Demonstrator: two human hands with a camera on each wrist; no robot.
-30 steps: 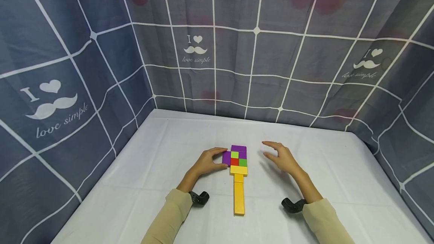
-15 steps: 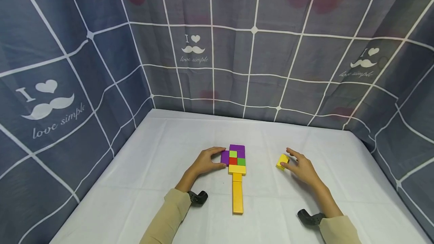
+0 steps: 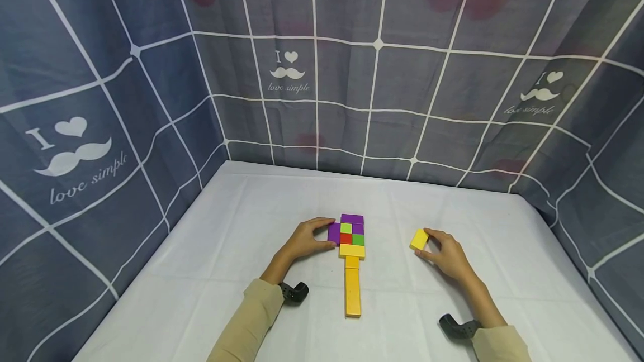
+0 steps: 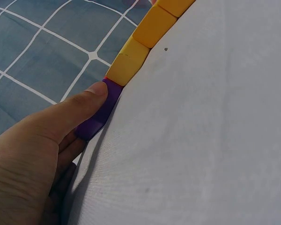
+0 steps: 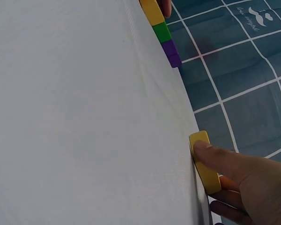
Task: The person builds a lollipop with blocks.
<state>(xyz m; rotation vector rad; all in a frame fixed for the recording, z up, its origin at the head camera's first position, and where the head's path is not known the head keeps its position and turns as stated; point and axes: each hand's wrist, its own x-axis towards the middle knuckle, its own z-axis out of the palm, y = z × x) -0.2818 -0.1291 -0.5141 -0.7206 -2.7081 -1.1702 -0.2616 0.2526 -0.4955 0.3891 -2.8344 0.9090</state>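
My left hand (image 3: 304,237) pinches a purple block (image 3: 334,233) between thumb and fingers, at the left side of a flat group of coloured blocks. In that group a purple block (image 3: 352,219) lies at the far end, with lime (image 3: 346,228), red (image 3: 346,238) and green (image 3: 358,239) blocks below it. A wide yellow block (image 3: 351,251) borders them, and a long yellow-orange block (image 3: 353,294) stretches toward the near edge like a stem. Out to the right, my right hand (image 3: 449,253) grips a yellow block (image 3: 418,238), thumb on its near end, low over the cloth.
A white cloth (image 3: 241,306) covers the table. Patterned grey-blue curtains (image 3: 347,71) enclose its back and sides. Black wrist devices (image 3: 296,293) sit on both wrists, below beige sleeves (image 3: 249,320).
My right hand has moved right and nearer, uncovering the yellow block, and its fingers have closed on it. The left hand stays at the purple block; the group looks the same.
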